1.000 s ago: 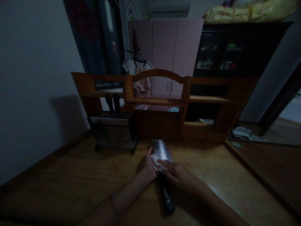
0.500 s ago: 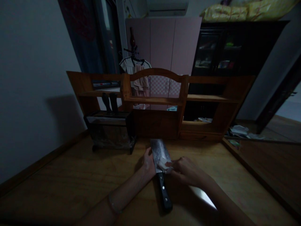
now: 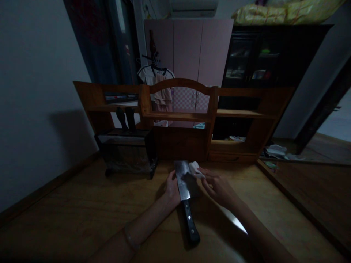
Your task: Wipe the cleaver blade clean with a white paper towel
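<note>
A cleaver (image 3: 186, 182) with a broad steel blade and a black riveted handle lies in front of me, handle toward me. My left hand (image 3: 172, 188) is closed on the blade's left edge, its fingers partly hidden beneath the blade. By the upper right of the blade, my right hand (image 3: 218, 184) pinches a crumpled white tissue (image 3: 196, 170). Whether the tissue touches the blade there I cannot tell.
Behind the cleaver on the wooden tabletop (image 3: 131, 208) stands a knife block (image 3: 124, 155) with two black handles upright in it. A wooden shelf unit (image 3: 179, 144) runs along the back. Another blade-like shiny patch (image 3: 237, 222) shows beneath my right forearm.
My right hand has moved the tissue from the lower blade, near the handle, up and away to the blade's upper right. My left hand keeps its hold on the cleaver.
</note>
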The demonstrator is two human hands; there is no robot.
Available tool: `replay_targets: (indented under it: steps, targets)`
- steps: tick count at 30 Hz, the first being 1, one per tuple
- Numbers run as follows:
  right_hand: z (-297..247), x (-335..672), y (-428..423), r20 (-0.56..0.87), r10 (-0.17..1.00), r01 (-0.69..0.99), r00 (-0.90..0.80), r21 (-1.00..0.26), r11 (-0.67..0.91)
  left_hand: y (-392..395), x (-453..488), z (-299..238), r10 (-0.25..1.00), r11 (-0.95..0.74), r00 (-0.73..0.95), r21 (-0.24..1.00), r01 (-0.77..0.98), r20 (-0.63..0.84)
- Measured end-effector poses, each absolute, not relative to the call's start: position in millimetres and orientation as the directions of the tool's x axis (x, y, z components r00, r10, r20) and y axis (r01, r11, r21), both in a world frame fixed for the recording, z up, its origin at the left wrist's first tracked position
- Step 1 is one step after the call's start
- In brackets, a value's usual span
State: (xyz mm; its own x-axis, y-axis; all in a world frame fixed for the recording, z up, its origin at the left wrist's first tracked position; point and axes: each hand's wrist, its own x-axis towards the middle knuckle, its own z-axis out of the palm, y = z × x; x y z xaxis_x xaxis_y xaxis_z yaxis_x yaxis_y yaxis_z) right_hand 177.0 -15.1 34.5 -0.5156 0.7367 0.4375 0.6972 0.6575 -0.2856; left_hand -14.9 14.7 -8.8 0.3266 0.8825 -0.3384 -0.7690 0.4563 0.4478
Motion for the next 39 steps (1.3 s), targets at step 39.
replay_targets:
  steps: [39]
  targets:
    - [22,153,-26,0.246,0.746,0.606,-0.619,-0.454,0.653,16,-15,-10,0.876,0.475,0.343,0.481,-0.737,-0.339]
